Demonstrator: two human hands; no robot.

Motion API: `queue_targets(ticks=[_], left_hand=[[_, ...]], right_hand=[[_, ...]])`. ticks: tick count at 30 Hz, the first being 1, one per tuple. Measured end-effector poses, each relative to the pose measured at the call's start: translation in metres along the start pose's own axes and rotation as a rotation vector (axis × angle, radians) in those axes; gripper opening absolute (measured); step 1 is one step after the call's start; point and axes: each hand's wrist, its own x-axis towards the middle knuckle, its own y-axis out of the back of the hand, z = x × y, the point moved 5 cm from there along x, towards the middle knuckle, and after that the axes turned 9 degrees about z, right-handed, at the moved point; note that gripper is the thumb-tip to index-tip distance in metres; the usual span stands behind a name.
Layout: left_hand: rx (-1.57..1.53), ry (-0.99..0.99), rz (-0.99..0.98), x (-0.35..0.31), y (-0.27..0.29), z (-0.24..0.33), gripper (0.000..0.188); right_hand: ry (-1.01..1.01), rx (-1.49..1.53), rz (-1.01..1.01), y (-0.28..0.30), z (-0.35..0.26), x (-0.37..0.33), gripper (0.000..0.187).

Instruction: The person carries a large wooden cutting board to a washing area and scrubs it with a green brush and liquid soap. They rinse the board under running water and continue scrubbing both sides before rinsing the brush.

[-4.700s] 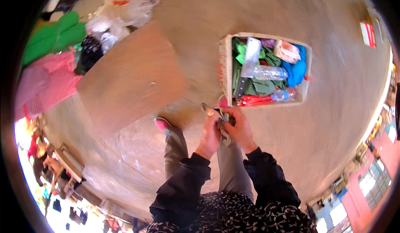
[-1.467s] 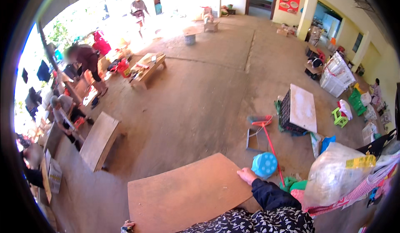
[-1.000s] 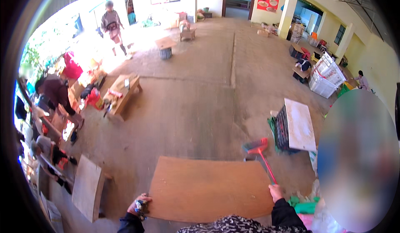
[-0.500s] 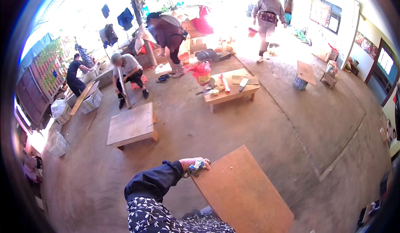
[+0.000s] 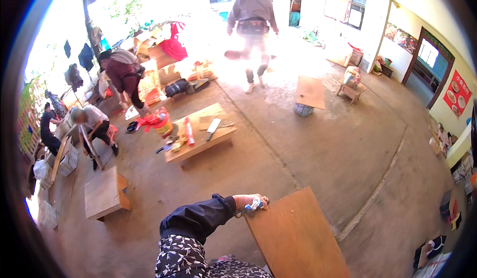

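Brown wooden board (image 5: pixel 300 233) slants across the bottom edge, its lower end cut off. The left hand (image 5: pixel 246 200) grips its upper left corner, a blue-and-white bundle (image 5: pixel 256 204), hard to make out, in the same grasp. The right hand is out of sight; I cannot tell its grip. Red plastic (image 5: pixel 160 114) hides the contents of a bucket (image 5: pixel 164 129) by the low table (image 5: pixel 211 110)

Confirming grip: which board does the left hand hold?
The nearest board: the left hand grips its corner. Others, like the tan board on a tub, are farther off.
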Motion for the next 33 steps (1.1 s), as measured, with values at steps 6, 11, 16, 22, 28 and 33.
queue_targets(ticks=[6, 11, 16, 22, 28, 33], left_hand=[[0.075, 0.187, 0.024, 0.225, 0.008, -0.083, 0.041], [0.142, 0.257, 0.062, 0.395, 0.053, -0.043, 0.043], [0.11, 0.153, 0.231, 0.562, 0.097, -0.051, 0.037], [-0.624, 0.926, 0.507, 0.829, 0.191, -0.197, 0.023], [0.189, 0.129, -0.146, 1.182, 0.175, -0.205, 0.024], [-0.012, 0.222, -0.272, 1.545, 0.059, -0.237, 0.017]], right_hand=[[-0.087, 0.054, -0.015, -0.023, -0.122, 0.212, 0.035], [-0.122, 0.201, 0.001, -0.024, -0.28, 0.394, 0.048], [-0.147, 0.395, -0.069, -0.074, -0.424, 0.58, 0.064], [-0.066, 0.525, -0.019, -0.114, -0.662, 0.758, 0.029], [-0.387, 0.609, 0.183, -0.07, -0.704, 0.897, 0.021], [-0.401, 0.602, 0.346, -0.065, -0.729, 1.09, 0.023]])
